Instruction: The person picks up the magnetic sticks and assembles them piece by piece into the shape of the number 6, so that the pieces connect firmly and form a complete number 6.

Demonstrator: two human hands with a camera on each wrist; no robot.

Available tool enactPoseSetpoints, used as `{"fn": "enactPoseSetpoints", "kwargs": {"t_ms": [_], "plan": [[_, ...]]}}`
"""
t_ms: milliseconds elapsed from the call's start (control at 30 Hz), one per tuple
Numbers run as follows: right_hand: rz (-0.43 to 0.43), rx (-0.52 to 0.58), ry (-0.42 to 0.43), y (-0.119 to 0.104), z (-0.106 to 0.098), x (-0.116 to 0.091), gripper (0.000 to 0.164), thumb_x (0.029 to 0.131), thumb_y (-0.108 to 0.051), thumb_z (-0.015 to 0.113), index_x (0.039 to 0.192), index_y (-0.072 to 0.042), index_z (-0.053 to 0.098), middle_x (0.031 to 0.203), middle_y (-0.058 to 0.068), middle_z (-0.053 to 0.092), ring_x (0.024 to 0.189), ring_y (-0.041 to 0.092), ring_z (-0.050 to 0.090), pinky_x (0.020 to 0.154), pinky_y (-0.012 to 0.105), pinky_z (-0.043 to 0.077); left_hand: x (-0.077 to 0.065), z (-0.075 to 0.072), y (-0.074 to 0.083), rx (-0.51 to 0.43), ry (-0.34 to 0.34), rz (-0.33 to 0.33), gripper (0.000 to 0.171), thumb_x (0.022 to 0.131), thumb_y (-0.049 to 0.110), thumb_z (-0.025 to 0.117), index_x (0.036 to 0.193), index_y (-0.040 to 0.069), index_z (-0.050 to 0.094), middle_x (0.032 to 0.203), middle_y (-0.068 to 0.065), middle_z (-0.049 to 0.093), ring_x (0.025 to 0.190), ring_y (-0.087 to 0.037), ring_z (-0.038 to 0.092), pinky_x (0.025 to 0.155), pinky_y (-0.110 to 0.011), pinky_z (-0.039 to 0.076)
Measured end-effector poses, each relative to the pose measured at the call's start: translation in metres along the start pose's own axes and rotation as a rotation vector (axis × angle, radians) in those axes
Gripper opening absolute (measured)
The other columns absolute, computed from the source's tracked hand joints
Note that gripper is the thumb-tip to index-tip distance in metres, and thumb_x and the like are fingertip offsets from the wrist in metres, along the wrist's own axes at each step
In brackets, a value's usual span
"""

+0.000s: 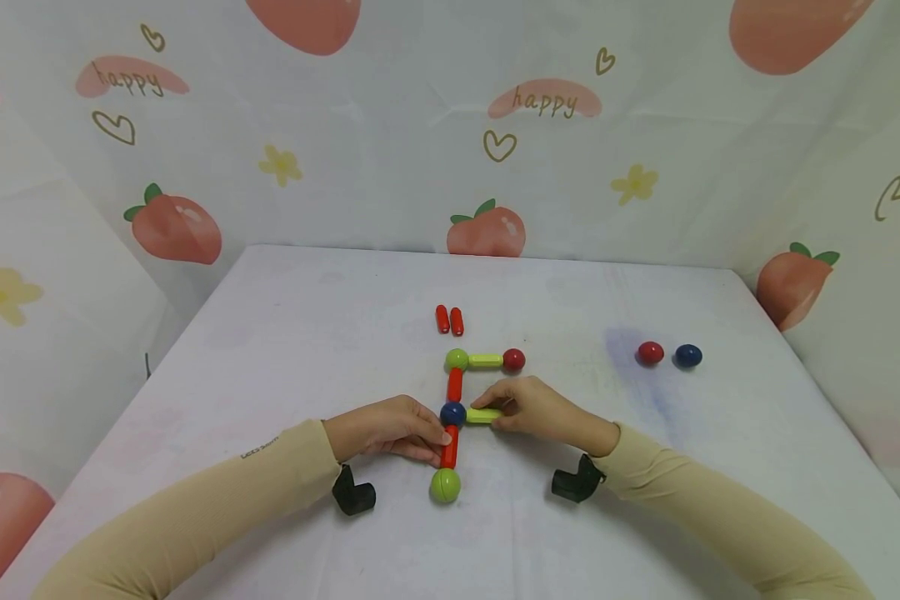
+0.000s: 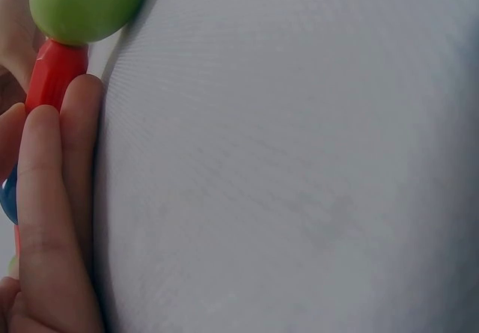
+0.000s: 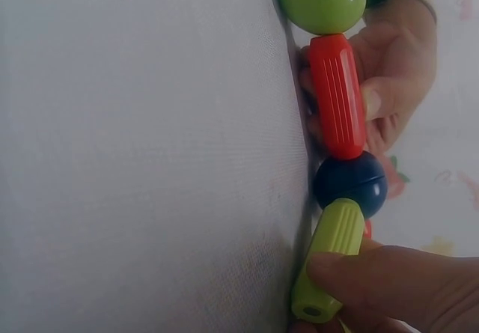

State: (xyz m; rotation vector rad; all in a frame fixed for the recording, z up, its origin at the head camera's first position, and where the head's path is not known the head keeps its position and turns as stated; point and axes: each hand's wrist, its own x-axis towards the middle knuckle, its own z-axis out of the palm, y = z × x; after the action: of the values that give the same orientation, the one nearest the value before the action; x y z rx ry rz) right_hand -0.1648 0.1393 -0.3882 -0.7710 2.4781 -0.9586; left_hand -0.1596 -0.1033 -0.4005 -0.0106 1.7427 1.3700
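Head view: bright, soft, even light, source out of frame. White tabletop (image 1: 330,333) and printed backdrop (image 1: 390,125) read clean, prints legible. Soft grey shadows under left sleeve (image 1: 217,500) and right sleeve (image 1: 705,508). Focus OK.

Both wrist views: dimmer, greyish, low contrast. Left wrist: tabletop soft, darkening toward right edge; pale sheen on near green ball (image 2: 86,7). Right wrist: small highlight on that ball, thin glare along red rod (image 3: 338,97); backdrop out of focus at right.

Left grip (image 1: 393,427) on red rod (image 1: 450,450), right grip (image 1: 540,407) on yellow-green rod (image 1: 482,416)
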Motion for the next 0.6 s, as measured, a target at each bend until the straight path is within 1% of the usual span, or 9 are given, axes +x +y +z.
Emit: {"fn": "enactPoseSetpoints", "kwargs": {"t_ms": [300,433,500,600], "plan": [[0.0,-0.005,0.003,-0.0007,-0.0004,0.0003,0.032,0.083,0.0,0.073,0.113,-0.009,0.071,0.109,0.003,0.07,0.1,0.016,0.064,0.086,0.03,0.055,0.0002,-0.0006,-0.0004,0.0,0.001,-0.002,0.016,0.089,0.01,0.068,0.099,-0.003,0.071,0.079,-0.006,0.071,0.07,-0.014,0.071,0.069,-0.021,0.056],[0.008,0.006,0.003,-0.0002,-0.0003,-0.0002,0.035,0.083,-0.001,0.073,0.116,-0.009,0.069,0.113,0.003,0.07,0.102,0.016,0.064,0.087,0.03,0.054,-0.0003,-0.0005,-0.0004,-0.013,-0.002,-0.007,0.016,0.089,0.009,0.068,0.099,-0.003,0.072,0.078,-0.006,0.071,0.069,-0.013,0.07,0.067,-0.02,0.056],[0.017,0.022,0.012,0.0,-0.0017,-0.0013,0.036,0.083,-0.003,0.073,0.118,-0.009,0.068,0.115,0.003,0.069,0.103,0.016,0.064,0.087,0.03,0.054,-0.0006,-0.0003,-0.0002,-0.018,-0.005,-0.011,0.016,0.089,0.009,0.068,0.1,-0.003,0.072,0.078,-0.006,0.071,0.069,-0.013,0.07,0.067,-0.02,0.056],[0.02,0.047,0.039,0.0008,-0.0076,-0.0043,0.037,0.084,-0.004,0.073,0.121,-0.008,0.066,0.117,0.004,0.069,0.106,0.019,0.064,0.089,0.033,0.054,-0.0013,0.0002,0.0007,-0.023,-0.006,-0.015,0.016,0.089,0.008,0.068,0.1,-0.002,0.072,0.078,-0.006,0.071,0.069,-0.013,0.07,0.067,-0.02,0.056]]}}
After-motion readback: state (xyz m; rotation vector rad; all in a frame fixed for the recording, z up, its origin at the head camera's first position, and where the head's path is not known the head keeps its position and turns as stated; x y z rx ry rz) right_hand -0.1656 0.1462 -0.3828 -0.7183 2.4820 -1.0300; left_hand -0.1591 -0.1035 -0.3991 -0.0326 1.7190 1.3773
